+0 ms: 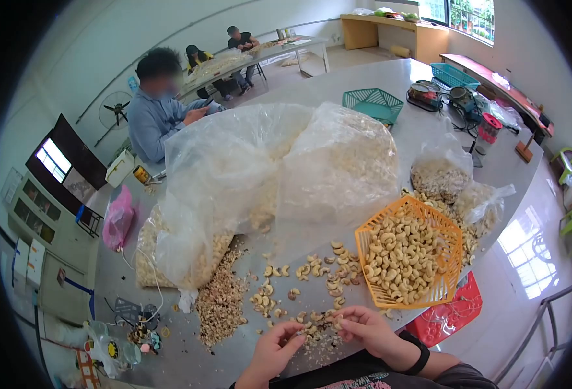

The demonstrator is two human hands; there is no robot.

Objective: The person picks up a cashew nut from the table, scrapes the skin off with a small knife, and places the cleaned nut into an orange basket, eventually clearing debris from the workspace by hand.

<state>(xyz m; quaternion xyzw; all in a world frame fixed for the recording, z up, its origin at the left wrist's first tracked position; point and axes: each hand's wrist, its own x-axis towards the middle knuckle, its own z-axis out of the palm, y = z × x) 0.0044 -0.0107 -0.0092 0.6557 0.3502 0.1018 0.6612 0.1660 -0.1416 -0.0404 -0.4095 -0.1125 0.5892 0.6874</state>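
My left hand (275, 351) is low over the table's front edge, thumb and fingers curled toward each other; what sits at the tips is too small to make out. To its right, my right hand (371, 330), with a black band on the wrist, pinches a pale cashew nut (338, 319) between thumb and fingers. Between and below both hands lie loose cashews and crumbs (318, 338). More cashews (263, 301) are scattered just beyond. An orange lattice basket (361, 249) full of cashews stands beyond my right hand.
A heap of brown skin bits (218, 301) lies at left. Large clear plastic bags (338, 162) of nuts fill the table's middle. A red stool (451, 314) stands below the right edge. A person in a blue shirt (146, 123) sits across; a green basket (373, 107) lies at the back.
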